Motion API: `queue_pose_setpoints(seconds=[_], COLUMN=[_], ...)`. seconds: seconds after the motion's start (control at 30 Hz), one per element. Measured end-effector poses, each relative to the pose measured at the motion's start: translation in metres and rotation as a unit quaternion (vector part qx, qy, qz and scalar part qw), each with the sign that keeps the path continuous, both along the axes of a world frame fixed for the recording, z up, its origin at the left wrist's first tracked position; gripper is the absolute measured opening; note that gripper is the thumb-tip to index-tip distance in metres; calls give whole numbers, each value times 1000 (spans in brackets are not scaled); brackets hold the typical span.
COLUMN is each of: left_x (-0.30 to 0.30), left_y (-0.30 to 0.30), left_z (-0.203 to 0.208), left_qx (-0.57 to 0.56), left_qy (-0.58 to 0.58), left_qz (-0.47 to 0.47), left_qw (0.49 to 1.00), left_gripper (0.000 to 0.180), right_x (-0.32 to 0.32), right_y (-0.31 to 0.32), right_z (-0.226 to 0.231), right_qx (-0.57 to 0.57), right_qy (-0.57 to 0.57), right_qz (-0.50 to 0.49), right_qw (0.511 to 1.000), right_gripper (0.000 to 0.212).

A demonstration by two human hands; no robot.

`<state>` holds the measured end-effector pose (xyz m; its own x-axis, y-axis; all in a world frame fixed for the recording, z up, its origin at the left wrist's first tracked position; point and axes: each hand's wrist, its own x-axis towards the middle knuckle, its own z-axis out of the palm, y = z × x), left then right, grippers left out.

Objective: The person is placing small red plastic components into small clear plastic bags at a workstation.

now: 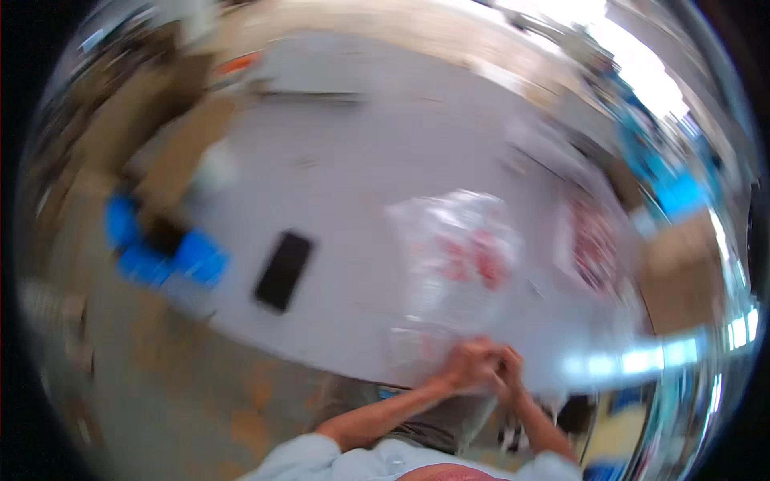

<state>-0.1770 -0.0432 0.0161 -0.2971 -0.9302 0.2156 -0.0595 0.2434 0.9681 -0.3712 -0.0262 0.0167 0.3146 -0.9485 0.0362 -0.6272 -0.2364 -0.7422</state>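
At the table's near edge, my left hand [469, 364] and my right hand [511, 372] meet with bent fingers pressed together. Motion blur and the fingers hide whatever is between them. Just beyond them lies a crinkled transparent plastic bag [457, 276] with red pieces or print showing in its middle. A smaller transparent plastic packet [415, 346] lies beside my left hand, its contents too blurred to make out.
On the grey table [337, 168] lies a black phone [285, 271]. Further right is a bag of red pieces [592, 244], next to a cardboard box [682, 272]. A cardboard box [188, 148] and blue objects [172, 256] line the left edge; a pale flat box [311, 68] lies at the back.
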Motion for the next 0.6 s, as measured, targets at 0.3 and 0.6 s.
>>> queue_pose_setpoints(seconds=[0.3, 0.6], left_x=[-27, -64], left_y=[33, -2], left_z=[-21, -63], left_qx=[-63, -85], left_qy=[193, 125], left_qz=[166, 164], left_qw=[965, 975], left_gripper=[8, 12], right_x=[92, 79], right_y=[-123, -87], right_z=[-38, 3], right_qx=[-1, -20], right_qy=[-202, -259], right_qz=[258, 267], right_qw=[945, 928], right_gripper=[28, 36])
